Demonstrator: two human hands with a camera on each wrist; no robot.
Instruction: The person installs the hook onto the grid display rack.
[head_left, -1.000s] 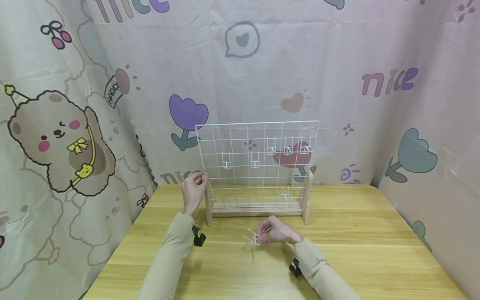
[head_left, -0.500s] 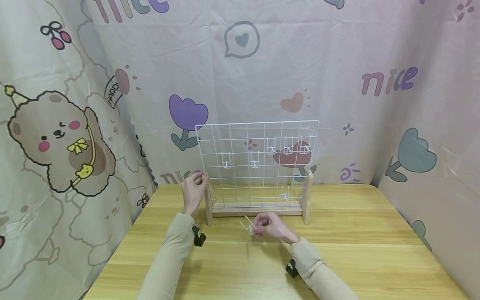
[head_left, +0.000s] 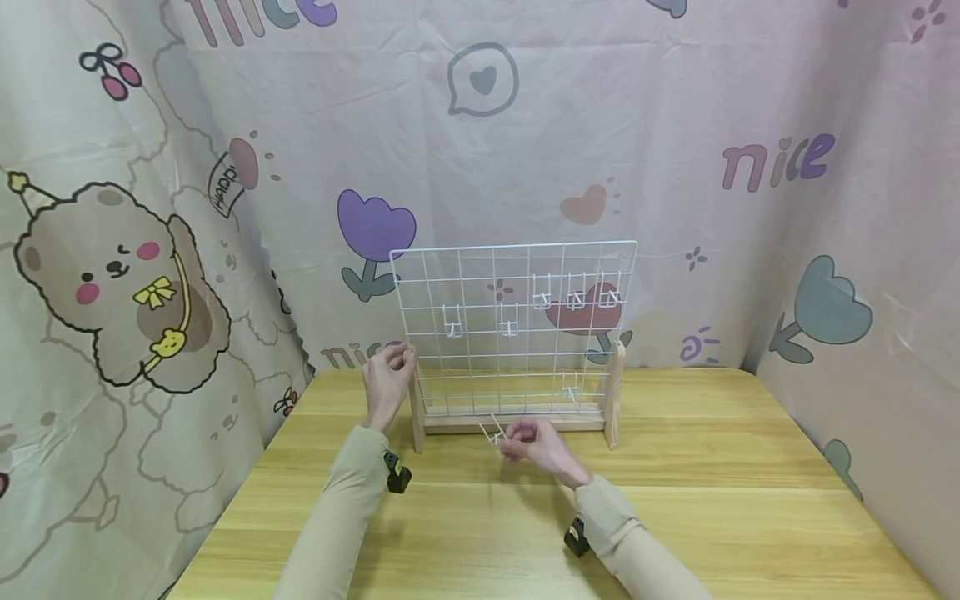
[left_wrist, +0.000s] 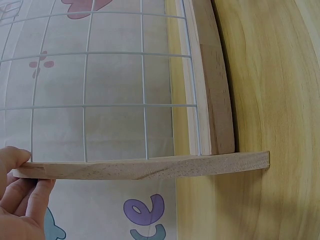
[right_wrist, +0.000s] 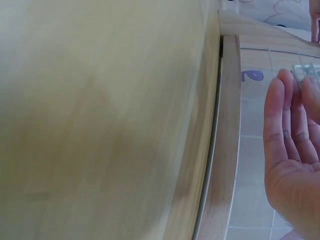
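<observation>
A white wire grid rack (head_left: pixel 513 247) stands upright between two wooden side posts on the table. My left hand (head_left: pixel 387 385) pinches the top of the left post (left_wrist: pixel 140 169), thumb on one side and fingers on the other. With thumb and fingertips, my right hand (head_left: pixel 542 452) pinches a white wire hook (head_left: pixel 495 437) in front of the rack's wooden base bar (head_left: pixel 517 424). The hook's two prongs point up and left, apart from the grid. In the right wrist view only part of this hook (right_wrist: pixel 306 71) shows at the right edge.
Several white hooks hang on the grid: a row at upper right, a left hook (head_left: pixel 453 329), a middle hook (head_left: pixel 509 328) and a low hook (head_left: pixel 570 392). The right post (head_left: pixel 614 400) stands beyond my right hand. A patterned curtain (head_left: pixel 517 167) hangs behind the wooden table (head_left: pixel 712 467).
My right hand has moved forward and slightly left, carrying the hook up towards the rack's base bar. The left hand stays at the left post.
</observation>
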